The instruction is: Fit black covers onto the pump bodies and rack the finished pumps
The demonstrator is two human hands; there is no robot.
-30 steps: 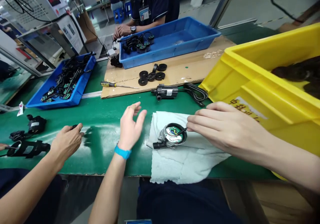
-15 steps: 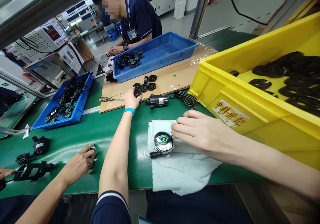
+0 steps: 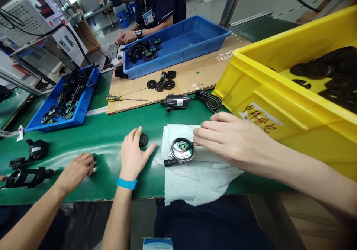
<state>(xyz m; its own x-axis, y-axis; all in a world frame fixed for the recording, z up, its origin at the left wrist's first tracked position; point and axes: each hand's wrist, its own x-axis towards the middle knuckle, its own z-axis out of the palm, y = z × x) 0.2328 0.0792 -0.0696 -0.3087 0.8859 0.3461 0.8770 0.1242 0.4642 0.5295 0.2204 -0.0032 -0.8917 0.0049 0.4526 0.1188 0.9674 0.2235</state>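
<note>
A small black pump (image 3: pixel 181 152) lies on a white cloth (image 3: pixel 195 175), its round housing open with a green circuit board showing. My right hand (image 3: pixel 234 142) rests beside it, its fingertips pinched on the thin black wire at the housing's rim. My left hand (image 3: pixel 134 155), with a blue wristband, lies on the green belt just left of the cloth. A black round cap (image 3: pixel 143 139) sits between its forefinger and thumb.
Several more black caps (image 3: pixel 161 83), a screwdriver (image 3: pixel 122 98) and a blue tray (image 3: pixel 178 45) sit on a cardboard sheet. A finished pump with cable (image 3: pixel 178 102) lies behind the cloth. A yellow crate (image 3: pixel 292 93) stands right. A co-worker's hand (image 3: pixel 76 168) rests left; another person sits opposite.
My left hand reached out to the caps on the cardboard, then came back to the belt beside the cloth with one black cap. My right hand stayed at the pump.
</note>
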